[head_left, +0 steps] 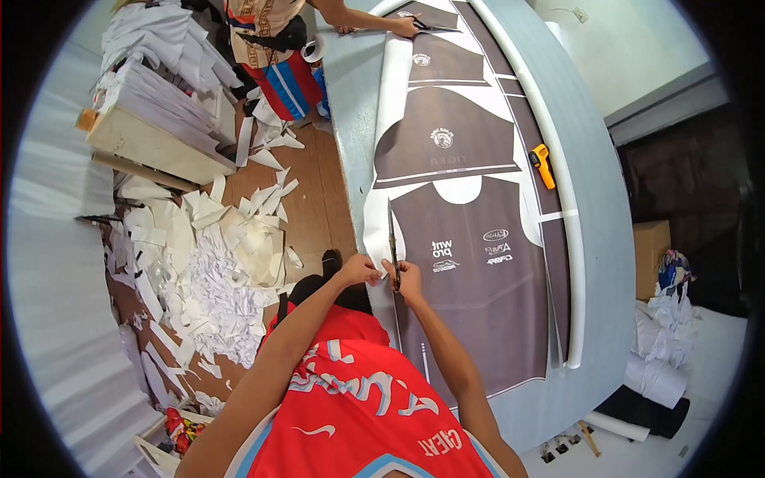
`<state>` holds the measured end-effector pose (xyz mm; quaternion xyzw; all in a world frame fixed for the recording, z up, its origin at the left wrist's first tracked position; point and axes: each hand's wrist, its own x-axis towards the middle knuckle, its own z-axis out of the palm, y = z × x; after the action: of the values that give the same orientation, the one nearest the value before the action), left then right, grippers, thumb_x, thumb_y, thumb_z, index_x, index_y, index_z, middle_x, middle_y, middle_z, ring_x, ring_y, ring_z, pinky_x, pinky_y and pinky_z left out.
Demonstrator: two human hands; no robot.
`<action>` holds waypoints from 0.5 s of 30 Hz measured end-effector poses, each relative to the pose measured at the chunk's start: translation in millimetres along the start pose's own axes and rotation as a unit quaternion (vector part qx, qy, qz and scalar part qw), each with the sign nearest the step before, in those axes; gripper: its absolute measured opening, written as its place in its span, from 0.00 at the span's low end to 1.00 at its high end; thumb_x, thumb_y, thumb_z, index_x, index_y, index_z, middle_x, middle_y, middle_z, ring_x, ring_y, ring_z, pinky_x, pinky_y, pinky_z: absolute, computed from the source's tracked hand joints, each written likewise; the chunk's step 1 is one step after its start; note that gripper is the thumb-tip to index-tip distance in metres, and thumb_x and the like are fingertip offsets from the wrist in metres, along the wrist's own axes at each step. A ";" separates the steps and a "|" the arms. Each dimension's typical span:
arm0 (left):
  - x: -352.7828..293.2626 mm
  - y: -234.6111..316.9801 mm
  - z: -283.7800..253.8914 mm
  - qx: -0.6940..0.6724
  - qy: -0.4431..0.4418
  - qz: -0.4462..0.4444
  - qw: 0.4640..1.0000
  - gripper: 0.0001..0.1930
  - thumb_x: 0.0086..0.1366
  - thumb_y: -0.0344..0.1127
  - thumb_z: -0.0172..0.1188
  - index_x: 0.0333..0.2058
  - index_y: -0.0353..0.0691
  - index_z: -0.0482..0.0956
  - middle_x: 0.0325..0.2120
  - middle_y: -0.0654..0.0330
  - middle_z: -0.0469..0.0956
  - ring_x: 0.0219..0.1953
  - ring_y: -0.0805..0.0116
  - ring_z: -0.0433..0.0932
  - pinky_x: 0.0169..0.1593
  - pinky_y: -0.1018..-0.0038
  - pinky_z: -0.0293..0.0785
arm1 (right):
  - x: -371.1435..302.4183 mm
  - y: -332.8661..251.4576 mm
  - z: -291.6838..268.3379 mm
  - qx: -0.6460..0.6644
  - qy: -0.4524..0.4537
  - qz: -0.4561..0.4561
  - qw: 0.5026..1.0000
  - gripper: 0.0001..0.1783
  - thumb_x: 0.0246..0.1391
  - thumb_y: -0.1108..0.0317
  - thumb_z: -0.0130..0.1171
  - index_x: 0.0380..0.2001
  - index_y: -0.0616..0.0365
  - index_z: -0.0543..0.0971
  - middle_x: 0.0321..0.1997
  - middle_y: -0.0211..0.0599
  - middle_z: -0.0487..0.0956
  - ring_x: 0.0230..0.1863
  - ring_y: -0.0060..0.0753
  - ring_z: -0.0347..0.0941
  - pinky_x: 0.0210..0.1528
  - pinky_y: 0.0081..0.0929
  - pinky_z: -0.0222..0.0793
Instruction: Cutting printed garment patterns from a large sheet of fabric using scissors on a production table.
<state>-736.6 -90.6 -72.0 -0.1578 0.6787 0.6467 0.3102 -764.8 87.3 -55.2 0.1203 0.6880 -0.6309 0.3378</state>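
Observation:
A long printed paper sheet (478, 295) with dark garment-piece shapes and white margins lies along the table. My right hand (408, 280) is closed round the handles of a pair of scissors (391, 231), whose blades point away from me over the white margin left of the nearest shirt-shaped piece. Just left of it, my left hand (362, 271) pinches the edge of the sheet's white margin. Farther up lie smaller dark pieces (446, 135) of the same print. Whether the blades are apart is too small to tell.
Across the far end, another person's hand (405, 26) works scissors (430, 29) on the print. A white paper roll (567, 199) runs along the table's right side beside a yellow-and-black handheld device (543, 166). Paper scraps (223, 279) cover the floor at left, near a loaded shelf (159, 131).

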 end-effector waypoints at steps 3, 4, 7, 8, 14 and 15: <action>0.7 0.1 -21.3 0.046 -0.032 -0.037 0.998 0.11 0.55 0.35 0.67 0.28 0.30 0.83 0.21 0.57 0.81 0.22 0.69 0.81 0.26 0.77 0.75 | -2.2 -3.0 3.6 -0.017 0.009 -0.016 1.000 0.26 0.46 0.48 0.71 0.14 0.56 0.72 0.11 0.26 0.68 0.11 0.17 0.63 0.14 0.20 0.55; 3.5 -0.2 -30.6 0.064 -0.049 -0.061 0.995 0.13 0.56 0.38 0.67 0.28 0.31 0.83 0.21 0.57 0.81 0.22 0.70 0.81 0.25 0.79 0.74 | -2.6 -4.0 5.0 -0.005 0.017 -0.016 1.000 0.26 0.46 0.48 0.71 0.14 0.56 0.72 0.11 0.26 0.68 0.11 0.17 0.63 0.14 0.20 0.55; -3.6 31.6 -59.1 0.104 -0.082 -0.174 0.976 0.20 0.56 0.51 0.66 0.28 0.34 0.83 0.22 0.58 0.81 0.22 0.71 0.81 0.25 0.81 0.73 | -5.2 -0.5 11.3 0.008 0.021 -0.023 1.000 0.27 0.45 0.47 0.71 0.13 0.57 0.72 0.10 0.28 0.69 0.11 0.19 0.64 0.14 0.22 0.57; -0.9 44.9 -69.7 0.138 -0.075 -0.205 0.966 0.29 0.54 0.61 0.63 0.30 0.34 0.82 0.22 0.59 0.81 0.21 0.72 0.79 0.25 0.79 0.73 | -6.4 2.1 14.5 0.023 0.034 -0.020 0.999 0.27 0.45 0.47 0.71 0.13 0.57 0.72 0.10 0.28 0.69 0.11 0.19 0.64 0.14 0.22 0.57; 41.7 113.7 -108.7 0.138 0.056 -0.137 0.979 0.32 0.53 0.63 0.64 0.31 0.32 0.78 0.21 0.59 0.77 0.17 0.72 0.75 0.20 0.79 0.71 | -16.9 7.7 44.8 -0.065 0.117 -0.007 0.991 0.24 0.47 0.49 0.70 0.15 0.57 0.74 0.11 0.26 0.69 0.13 0.18 0.63 0.16 0.21 0.55; 51.3 117.0 -104.9 0.112 0.035 -0.131 0.984 0.29 0.55 0.59 0.65 0.31 0.31 0.78 0.21 0.58 0.77 0.18 0.72 0.75 0.20 0.79 0.70 | -19.7 9.6 49.3 -0.049 0.137 0.002 0.989 0.24 0.47 0.49 0.70 0.15 0.57 0.74 0.11 0.26 0.69 0.13 0.18 0.63 0.16 0.21 0.55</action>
<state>-870.2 -170.0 -15.8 -0.2325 0.7307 0.5145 0.3838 -729.0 47.4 -49.4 0.1900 0.7576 -0.5735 0.2470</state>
